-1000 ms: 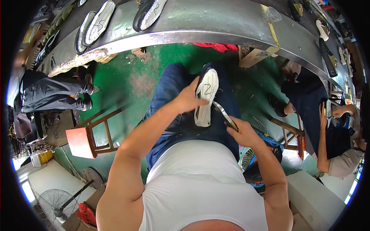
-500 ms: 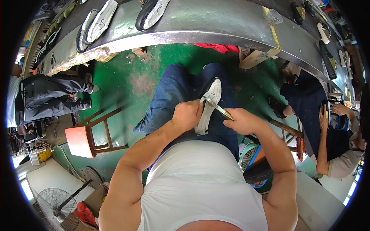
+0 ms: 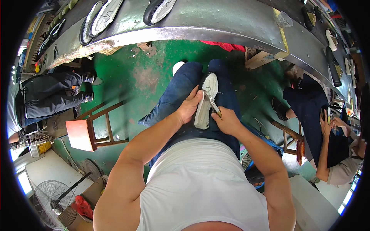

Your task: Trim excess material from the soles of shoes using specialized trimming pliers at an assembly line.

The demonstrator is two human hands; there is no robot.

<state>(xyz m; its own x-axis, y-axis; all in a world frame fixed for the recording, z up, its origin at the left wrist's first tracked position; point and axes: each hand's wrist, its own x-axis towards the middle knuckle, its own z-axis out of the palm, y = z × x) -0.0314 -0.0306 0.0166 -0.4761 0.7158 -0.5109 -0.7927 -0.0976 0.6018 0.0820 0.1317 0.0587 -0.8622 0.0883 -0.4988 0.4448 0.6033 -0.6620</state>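
Note:
Across my lap lies a shoe (image 3: 202,117), turned bottom up, with a whitish underside and a black edge around the toe. My left hand (image 3: 189,106) is closed on the shoe's left side, its thumb near the middle. In my right hand (image 3: 226,121) are metal pincers (image 3: 212,104) with a silvery head and yellowish handles. The pincers' head rests at the middle of the shoe, by my left fingers. Whether the jaws grip the edge, I cannot make out. A thin loose thread shows beside the shoe's right edge.
A metal-topped bench (image 3: 219,27) spans the far side, with several shoes and a clear plastic cup (image 3: 284,19) on it. A stool (image 3: 81,134) stands at left, a fan (image 3: 54,194) at lower left. Another person (image 3: 312,123) works at right; another person's legs (image 3: 54,92) show at left.
My left hand has shifted forward and opened up along the shoe's side. My right hand has drawn in toward the shoe, and the pincers now stand steeper. The shoe has turned slightly.

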